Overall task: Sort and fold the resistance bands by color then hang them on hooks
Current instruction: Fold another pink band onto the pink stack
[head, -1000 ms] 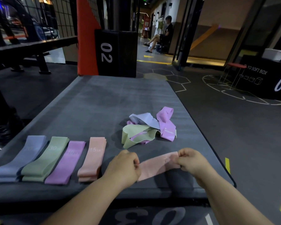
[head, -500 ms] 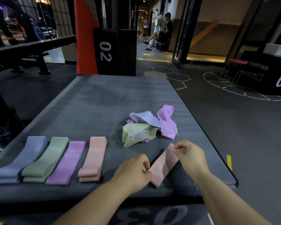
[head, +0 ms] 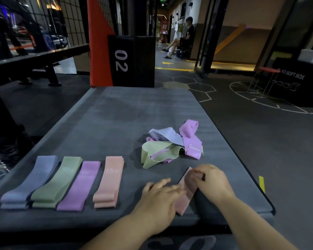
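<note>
pink band [head: 186,203], near front edge of mat [head: 134,114]

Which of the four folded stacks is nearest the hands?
The peach stack, rightmost in the row, marked 15; blue, green and purple lie farther left.

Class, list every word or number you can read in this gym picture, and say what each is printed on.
"02": on the black plyo box beyond the mat.
"YO SOFT BOX": on the dark box at right, its start hidden.
"15": on the folded peach band; the letters after it are blurred.
Blue band, green band, purple band: prints too faint to read.
</note>
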